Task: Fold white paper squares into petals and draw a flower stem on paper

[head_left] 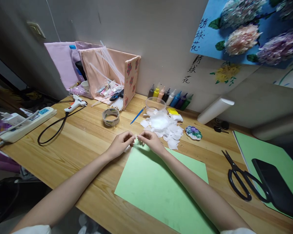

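Two hands (122, 143) (151, 141) near green paper (158, 185)

Wooden tabletop (88, 139), smooth, faintly glossy; green sheet (158, 185), matt paper; white pieces (161, 125), perhaps thin cloth.

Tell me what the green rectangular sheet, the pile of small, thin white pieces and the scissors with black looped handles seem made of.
Green rectangular sheet: matte, probably paper or thin card; flat, straight-edged.
Pile of small, thin white pieces: matte, perhaps tissue or fabric; thin, overlapping layers.
Scissors with black looped handles: smooth handles, likely plastic; slim, dark blades, probably metal.
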`<action>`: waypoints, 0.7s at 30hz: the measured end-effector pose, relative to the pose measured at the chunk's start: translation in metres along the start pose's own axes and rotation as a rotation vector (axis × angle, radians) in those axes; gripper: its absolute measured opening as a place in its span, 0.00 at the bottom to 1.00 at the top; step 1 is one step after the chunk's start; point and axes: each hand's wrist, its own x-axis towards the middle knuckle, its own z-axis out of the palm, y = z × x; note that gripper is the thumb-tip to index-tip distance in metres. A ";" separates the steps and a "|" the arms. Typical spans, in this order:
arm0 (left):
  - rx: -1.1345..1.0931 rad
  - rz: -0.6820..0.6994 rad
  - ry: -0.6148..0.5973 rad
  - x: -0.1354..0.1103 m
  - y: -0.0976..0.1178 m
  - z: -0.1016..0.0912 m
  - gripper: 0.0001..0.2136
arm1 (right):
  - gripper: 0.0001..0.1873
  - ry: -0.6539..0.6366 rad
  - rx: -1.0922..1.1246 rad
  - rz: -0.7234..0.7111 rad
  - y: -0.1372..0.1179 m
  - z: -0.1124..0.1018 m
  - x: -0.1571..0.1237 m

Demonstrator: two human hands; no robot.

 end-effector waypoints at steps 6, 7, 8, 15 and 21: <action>-0.297 -0.169 -0.026 0.006 0.000 -0.001 0.16 | 0.16 0.032 0.039 -0.012 -0.006 0.002 -0.002; -0.363 -0.209 -0.023 0.006 0.001 -0.001 0.17 | 0.15 0.055 0.034 -0.020 -0.010 0.003 -0.003; -0.430 -0.243 -0.026 0.006 0.002 -0.001 0.18 | 0.16 0.082 0.030 -0.031 -0.014 0.004 -0.003; -0.602 -0.262 0.015 0.001 0.026 0.013 0.20 | 0.14 0.307 0.110 -0.089 -0.036 -0.006 -0.017; -0.348 -0.154 -0.038 0.017 0.056 0.042 0.16 | 0.13 0.438 0.120 -0.122 -0.041 -0.029 -0.047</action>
